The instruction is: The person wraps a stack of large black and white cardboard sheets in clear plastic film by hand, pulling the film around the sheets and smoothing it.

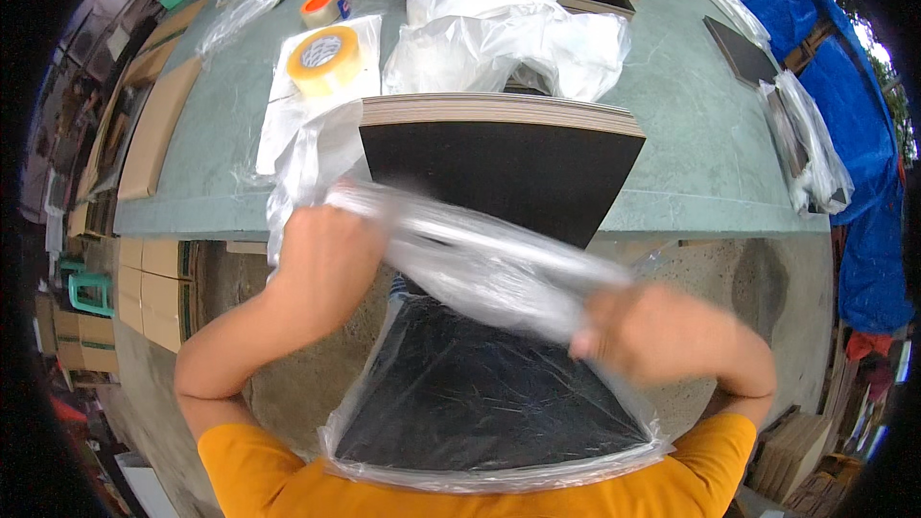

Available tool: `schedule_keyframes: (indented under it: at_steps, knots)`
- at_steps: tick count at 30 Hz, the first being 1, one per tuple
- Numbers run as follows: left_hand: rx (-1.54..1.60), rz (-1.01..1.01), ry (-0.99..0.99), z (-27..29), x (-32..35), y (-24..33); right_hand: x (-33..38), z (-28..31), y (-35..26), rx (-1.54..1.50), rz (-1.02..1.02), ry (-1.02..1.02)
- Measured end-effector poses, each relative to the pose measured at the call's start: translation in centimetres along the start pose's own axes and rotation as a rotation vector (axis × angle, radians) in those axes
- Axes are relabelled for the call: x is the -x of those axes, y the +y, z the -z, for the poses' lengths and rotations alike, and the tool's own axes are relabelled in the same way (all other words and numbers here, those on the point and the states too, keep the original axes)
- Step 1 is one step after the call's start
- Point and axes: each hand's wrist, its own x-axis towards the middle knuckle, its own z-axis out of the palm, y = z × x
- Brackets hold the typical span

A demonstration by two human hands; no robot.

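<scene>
Two hands (329, 251) (664, 331) hold plastic (489, 273), elbows (209, 379) (750, 376) bent outward.

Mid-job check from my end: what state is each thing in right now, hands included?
Left hand: closed on the plastic film
Right hand: closed on the plastic film, motion-blurred
Plastic film: gathered, spanning both hands
Black boards: stacked, bare at the far end
Near black surface: covered with clear plastic
Yellow tape roll: lying flat
White plastic heap: crumpled
Blue tarp: draped, creased
</scene>
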Motion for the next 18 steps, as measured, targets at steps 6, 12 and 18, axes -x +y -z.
schedule_keyframes:
  at_steps: [6,12,18]
  knots:
    - [0.002,-0.175,0.001,3.9,1.5,3.4,-0.9,-2.4,4.9,0.596,-0.357,0.449]
    - [-0.007,-0.136,0.038,4.0,1.2,2.6,-1.4,-3.9,5.0,0.804,-0.31,0.345]
    - [0.538,-0.346,-0.432,-2.8,3.1,1.4,-0.8,0.5,4.3,-0.106,-0.161,0.94]
